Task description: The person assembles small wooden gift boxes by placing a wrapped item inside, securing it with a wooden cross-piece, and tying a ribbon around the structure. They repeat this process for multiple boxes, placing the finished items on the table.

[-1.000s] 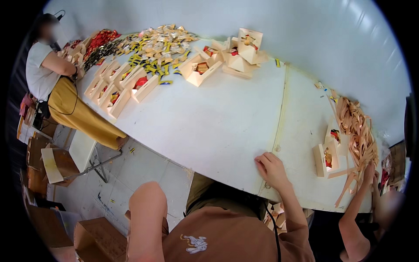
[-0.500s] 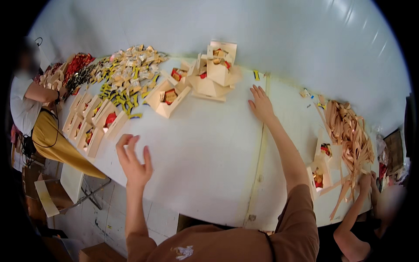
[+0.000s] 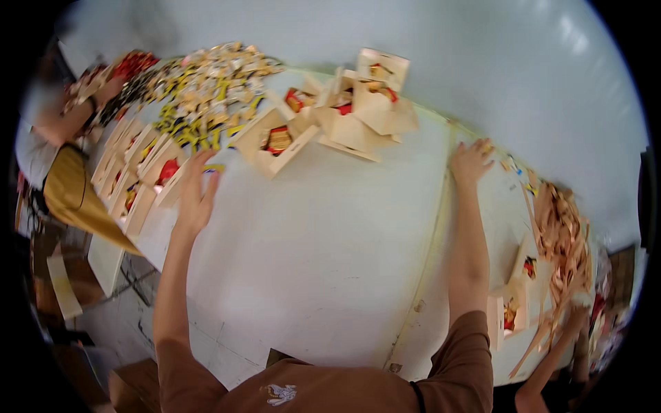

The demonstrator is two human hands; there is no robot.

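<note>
My left hand (image 3: 196, 196) is raised over the table's left side with its thumb and fingers apart and nothing in it. Right beside it is a cluster of open cream boxes (image 3: 141, 212) with red and yellow wrapped packets inside. My right hand (image 3: 471, 162) reaches to the far right, past the yellowish tape line. Its fingers look spread, though motion smears them. A small yellow packet (image 3: 487, 146) shows at its fingertips; whether it is touching them is unclear. Toward the back middle stand a filled open box (image 3: 256, 153) and several stacked cream boxes (image 3: 337, 131).
A heap of small packets (image 3: 213, 82) covers the back left. Tan ribbons (image 3: 561, 227) and two open boxes (image 3: 508, 320) are at the right. A person in yellow trousers (image 3: 79, 196) stands left; another person's arm (image 3: 554, 354) reaches toward the ribbons.
The view has shifted. My right hand has moved right across the tape line, and the yellow packet is gone from its spot left of it. My left hand has moved farther forward, toward the boxes.
</note>
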